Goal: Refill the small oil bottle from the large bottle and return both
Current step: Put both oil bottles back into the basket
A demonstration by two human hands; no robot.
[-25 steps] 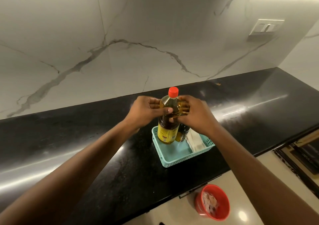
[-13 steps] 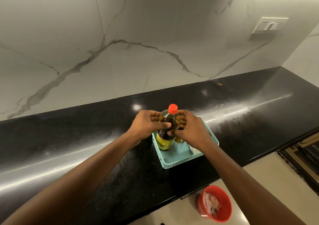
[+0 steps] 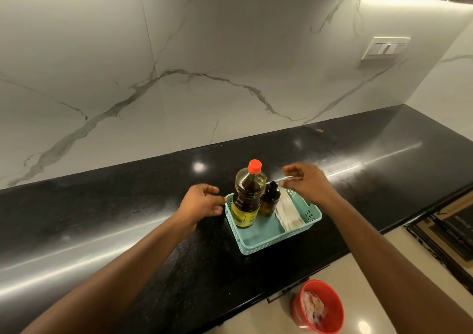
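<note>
The large oil bottle (image 3: 247,196), with a red cap and a yellow label, stands upright in the far left corner of a teal plastic basket (image 3: 271,242) on the black counter. Right beside it in the basket stands the small dark oil bottle (image 3: 269,198) with a black cap. My left hand (image 3: 202,202) hovers just left of the basket, fingers apart, holding nothing. To the right of the bottles, above the basket's far end, is my right hand (image 3: 305,184), also with spread fingers and nothing in it.
A folded white cloth (image 3: 288,212) lies in the basket's right half. The black counter (image 3: 128,205) runs along a marble wall with a switch plate (image 3: 385,48). On the floor below stands a red bucket (image 3: 320,305); dark framed items (image 3: 450,236) lie at right.
Both hands lowered the large bottle into the basket, then let go and drew apart to either side. The bottle now stands free beside the small one.
</note>
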